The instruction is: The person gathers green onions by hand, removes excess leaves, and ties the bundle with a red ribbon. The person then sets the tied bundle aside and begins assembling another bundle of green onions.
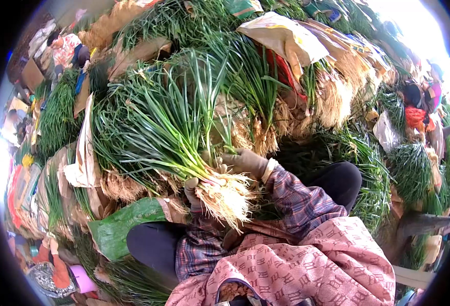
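Note:
A thick bunch of green garlic (184, 148), with long flat leaves and pale bushy roots, lies tilted in front of me. The roots point toward my lap and the leaves fan out up and to the left. My left hand (192, 193), in a glove, is closed around the near side of the stalks just above the roots; most of its fingers are hidden. On the other side, my gloved right hand (248, 163) is closed with its fingertips at a few stalks (227, 135) beside the bunch. Exactly how many it pinches is hidden.
Heaps of green garlic (179, 25) surround me, some wrapped in a white sack (286, 38). A green plastic sheet (130, 229) lies by my left knee. Other people work nearby, one at the lower left (54, 270) and another at the upper left (66, 51).

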### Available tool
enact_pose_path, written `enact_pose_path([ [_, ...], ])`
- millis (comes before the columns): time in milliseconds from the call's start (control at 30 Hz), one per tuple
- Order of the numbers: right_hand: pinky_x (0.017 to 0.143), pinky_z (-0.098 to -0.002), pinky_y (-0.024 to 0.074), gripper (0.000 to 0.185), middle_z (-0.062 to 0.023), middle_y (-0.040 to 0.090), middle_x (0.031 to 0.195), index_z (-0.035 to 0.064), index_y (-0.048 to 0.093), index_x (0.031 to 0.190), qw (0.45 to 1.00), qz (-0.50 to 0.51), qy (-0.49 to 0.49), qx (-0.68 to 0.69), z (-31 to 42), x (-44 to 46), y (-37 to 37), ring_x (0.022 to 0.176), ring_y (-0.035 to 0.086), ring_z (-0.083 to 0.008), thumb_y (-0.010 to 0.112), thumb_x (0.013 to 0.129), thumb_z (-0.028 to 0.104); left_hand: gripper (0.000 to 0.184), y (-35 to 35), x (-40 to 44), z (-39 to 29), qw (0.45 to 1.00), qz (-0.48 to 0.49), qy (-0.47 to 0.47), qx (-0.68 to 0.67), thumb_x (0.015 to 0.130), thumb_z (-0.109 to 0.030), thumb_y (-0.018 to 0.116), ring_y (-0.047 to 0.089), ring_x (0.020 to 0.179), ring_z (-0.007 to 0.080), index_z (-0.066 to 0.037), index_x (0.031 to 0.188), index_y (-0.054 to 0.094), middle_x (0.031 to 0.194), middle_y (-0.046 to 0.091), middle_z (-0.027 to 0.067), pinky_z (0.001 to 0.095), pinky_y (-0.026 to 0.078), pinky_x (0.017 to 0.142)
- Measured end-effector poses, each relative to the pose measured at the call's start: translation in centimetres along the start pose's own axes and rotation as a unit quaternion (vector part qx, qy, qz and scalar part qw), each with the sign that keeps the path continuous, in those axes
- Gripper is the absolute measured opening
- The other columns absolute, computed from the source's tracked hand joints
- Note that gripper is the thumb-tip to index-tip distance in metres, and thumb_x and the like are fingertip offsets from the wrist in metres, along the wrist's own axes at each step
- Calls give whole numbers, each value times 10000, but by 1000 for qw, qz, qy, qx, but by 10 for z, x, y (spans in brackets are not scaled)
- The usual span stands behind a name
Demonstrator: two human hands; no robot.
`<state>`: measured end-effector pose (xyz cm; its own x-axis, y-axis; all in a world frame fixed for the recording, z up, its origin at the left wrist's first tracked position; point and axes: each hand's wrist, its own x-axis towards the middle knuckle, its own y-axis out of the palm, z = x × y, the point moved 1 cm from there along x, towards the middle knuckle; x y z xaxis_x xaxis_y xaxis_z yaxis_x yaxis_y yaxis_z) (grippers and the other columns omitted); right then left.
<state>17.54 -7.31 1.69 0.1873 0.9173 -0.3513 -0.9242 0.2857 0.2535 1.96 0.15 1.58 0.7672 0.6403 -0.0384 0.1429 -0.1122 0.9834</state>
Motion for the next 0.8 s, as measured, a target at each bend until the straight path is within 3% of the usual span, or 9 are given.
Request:
enact_pose_path([
  [67, 730, -338, 521, 381, -36, 636, 832, 43, 625, 994, 978, 46, -22, -200, 17, -12, -28, 742, 601, -170, 544, 920, 409, 595, -14, 6, -14, 988, 117, -101, 26, 728, -164, 622, 532, 1114, 345, -3, 1274, 451, 1132, 557, 174, 511, 522, 866],
  [133, 759, -398, 518, 412, -82, 663, 813, 70, 634, 997, 940, -78, 24, -331, 23, -27, -52, 750, 629, -199, 518, 918, 458, 583, -19, 5, -17, 984, 144, -105, 10, 729, -171, 625, 527, 1122, 340, -7, 1264, 460, 1131, 560, 170, 515, 501, 891],
  [200, 727, -386, 527, 402, -145, 658, 822, 48, 605, 1142, 791, -50, 106, -601, 30, -45, -78, 744, 649, -228, 488, 942, 376, 571, -16, 4, -14, 984, 151, -99, -4, 731, -177, 628, 522, 1131, 336, -11, 1254, 468, 1131, 563, 167, 519, 479, 916],
  [267, 834, -414, 500, 467, -147, 668, 1039, 85, 672, 1088, 577, 110, 301, -751, -13, -55, -130, 960, 631, -325, 668, 754, 411, 559, -8, 5, -16, 980, 170, -99, -13, 733, -184, 631, 517, 1139, 332, -15, 1243, 476, 1130, 567, 163, 523, 457, 942],
  [333, 895, -416, 477, 579, -161, 644, 1111, 46, 610, 1182, 616, 156, 316, -705, -58, -45, -197, 1059, 597, -315, 679, 737, 409, 548, -3, 7, -14, 977, 186, -98, -16, 735, -191, 634, 512, 1148, 328, -19, 1233, 484, 1129, 570, 160, 527, 435, 967],
  [433, 967, -421, 424, 632, -251, 617, 1100, 3, 581, 1188, 787, -202, 222, -539, 16, -38, -153, 1078, 578, -361, 599, 822, 517, 531, -8, 12, -4, 977, 190, -95, -13, 738, -200, 639, 505, 1161, 321, -25, 1218, 496, 1128, 575, 154, 533, 403, 1006],
  [633, 891, -422, 449, 472, -253, 631, 1053, -2, 591, 1095, 792, -488, 102, -353, -1, 33, -163, 1045, 585, -391, 610, 821, 382, 544, 14, 8, 14, 993, 52, -65, 86, 669, -149, 669, 534, 1128, 311, 22, 1165, 524, 1131, 602, 157, 530, 307, 1076],
  [733, 789, -376, 487, 355, -155, 648, 802, 27, 611, 1029, 857, -451, -28, -248, 16, 21, -115, 815, 633, -269, 672, 812, 302, 623, -15, 20, 17, 991, 2, -72, 109, 661, -147, 677, 595, 1033, 299, 67, 1204, 460, 1054, 611, 208, 500, 449, 977],
  [800, 747, -293, 500, 326, -110, 627, 850, 83, 633, 1049, 900, -360, -8, -245, 31, 7, -65, 772, 604, -164, 693, 811, 298, 621, -29, 24, 14, 979, 58, -108, 161, 716, -184, 637, 645, 870, 297, 83, 1233, 420, 1026, 614, 209, 389, 563, 738],
])
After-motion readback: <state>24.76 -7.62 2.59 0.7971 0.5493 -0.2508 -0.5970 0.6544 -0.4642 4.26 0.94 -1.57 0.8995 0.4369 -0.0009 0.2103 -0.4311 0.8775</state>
